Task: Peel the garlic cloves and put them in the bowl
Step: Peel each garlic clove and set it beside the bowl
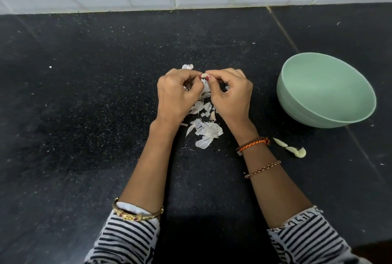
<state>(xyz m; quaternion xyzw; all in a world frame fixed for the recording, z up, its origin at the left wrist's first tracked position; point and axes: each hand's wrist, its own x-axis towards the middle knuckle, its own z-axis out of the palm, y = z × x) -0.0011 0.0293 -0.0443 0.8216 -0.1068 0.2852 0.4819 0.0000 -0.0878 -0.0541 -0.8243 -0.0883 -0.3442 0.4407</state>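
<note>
A garlic clove (204, 75) is pinched between both hands.
It is held by the left hand (178, 94) and right hand (230, 94); the bowl (297, 113) stands right of them.

One bowl (297, 113) — four garlic cloves (291, 149)

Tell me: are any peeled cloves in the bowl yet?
No, the visible inside of the green bowl is bare; peeled cloves lie on the counter beside it.

My left hand (177, 94) and right hand (230, 91) meet fingertip to fingertip, fingers curled, pinching a garlic clove (204, 75) between them; both forearms reach forward, knuckles facing up.
</note>
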